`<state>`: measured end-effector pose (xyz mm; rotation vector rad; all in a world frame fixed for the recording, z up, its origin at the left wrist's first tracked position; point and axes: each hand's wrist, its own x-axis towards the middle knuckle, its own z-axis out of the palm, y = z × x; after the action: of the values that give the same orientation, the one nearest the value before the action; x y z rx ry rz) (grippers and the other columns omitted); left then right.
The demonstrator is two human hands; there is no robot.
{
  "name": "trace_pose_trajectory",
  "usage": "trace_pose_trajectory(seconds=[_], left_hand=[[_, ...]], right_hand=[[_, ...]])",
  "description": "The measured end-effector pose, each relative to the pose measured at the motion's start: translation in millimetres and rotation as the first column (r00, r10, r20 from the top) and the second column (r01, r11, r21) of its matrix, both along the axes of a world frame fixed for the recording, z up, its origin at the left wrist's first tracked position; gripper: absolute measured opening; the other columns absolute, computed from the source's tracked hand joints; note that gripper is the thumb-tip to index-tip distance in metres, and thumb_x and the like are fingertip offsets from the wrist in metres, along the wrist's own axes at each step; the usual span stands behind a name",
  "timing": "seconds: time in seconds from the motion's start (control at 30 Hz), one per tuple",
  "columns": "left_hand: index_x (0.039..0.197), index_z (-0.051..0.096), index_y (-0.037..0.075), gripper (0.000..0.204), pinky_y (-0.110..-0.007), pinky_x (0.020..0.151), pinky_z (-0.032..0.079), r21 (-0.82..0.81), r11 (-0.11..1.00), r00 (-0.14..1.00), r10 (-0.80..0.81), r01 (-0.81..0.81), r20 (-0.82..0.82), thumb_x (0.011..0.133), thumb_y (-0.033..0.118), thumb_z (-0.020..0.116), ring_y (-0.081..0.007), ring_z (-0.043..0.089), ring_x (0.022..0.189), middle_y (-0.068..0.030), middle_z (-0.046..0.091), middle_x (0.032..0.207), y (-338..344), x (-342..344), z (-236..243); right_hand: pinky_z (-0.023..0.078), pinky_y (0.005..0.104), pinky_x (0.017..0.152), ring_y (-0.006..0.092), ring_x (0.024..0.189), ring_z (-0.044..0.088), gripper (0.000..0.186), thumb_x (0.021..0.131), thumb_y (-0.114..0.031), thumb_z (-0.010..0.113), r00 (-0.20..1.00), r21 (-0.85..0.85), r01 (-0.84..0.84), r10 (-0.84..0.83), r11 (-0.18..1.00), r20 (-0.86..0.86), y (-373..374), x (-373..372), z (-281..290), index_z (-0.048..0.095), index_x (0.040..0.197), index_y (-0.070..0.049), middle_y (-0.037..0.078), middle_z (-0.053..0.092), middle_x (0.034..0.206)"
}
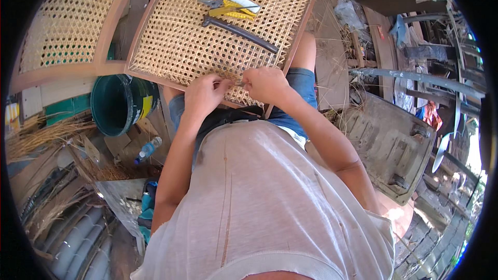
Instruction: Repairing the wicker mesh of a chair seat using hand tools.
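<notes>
A framed panel of woven cane webbing [179, 31] rests across my lap, its wooden edge toward my body. Over its near edge, my left hand [204, 95] is closed in a pinch, fingertips low against the weave. Close beside it my right hand [265, 84] is also closed, thumb and finger pressed together. Whatever thin piece lies between the fingertips is too small to make out. Farther up the webbing lies a dark hammer [241, 34]. Behind the hammer are yellow-handled pliers [220, 9] and a white cylindrical piece [243, 1], partly overlapping.
Another cane panel [67, 21] stands at the far left. A dark green bucket [111, 105] lies left of my legs, with a plastic bottle [149, 149] nearby. On the right are a worn wheeled board [386, 142] and a long metal pipe [415, 77].
</notes>
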<state>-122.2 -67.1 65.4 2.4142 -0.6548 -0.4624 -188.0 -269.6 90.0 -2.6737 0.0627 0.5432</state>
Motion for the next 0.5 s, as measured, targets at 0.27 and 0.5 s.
trace_pose_trajectory(seconds=[0.27,0.5], left_hand=[[0.096,0.076,-0.003,0.025,-0.039,0.063,0.053,-0.165,0.986,0.999,0.034,-0.033,0.003,0.094,0.021,0.073,-0.0316,0.069,0.065,-0.0219,0.069,0.074,-6.7,-13.0,-12.0],[0.098,0.078,0.0,0.023,-0.034,0.071,0.057,-0.124,0.988,0.978,0.067,-0.092,-0.197,0.088,0.021,0.078,-0.0261,0.074,0.074,-0.017,0.077,0.088,-10.9,-16.5,1.6]], right_hand=[[0.059,0.0473,0.081,0.0343,0.095,0.075,0.034,0.091,-0.035,0.07,0.982,-0.014,0.172,-0.173,0.985,-0.081,-6.5,-17.5,26.3,0.071,0.103,-0.003,0.019,0.076,0.098],[0.058,0.0525,0.076,0.0411,0.085,0.074,0.015,0.087,-0.017,0.063,0.948,0.123,0.271,-0.287,0.955,0.14,22.7,-26.5,-26.6,0.065,0.096,-0.005,0.021,0.075,0.094]])
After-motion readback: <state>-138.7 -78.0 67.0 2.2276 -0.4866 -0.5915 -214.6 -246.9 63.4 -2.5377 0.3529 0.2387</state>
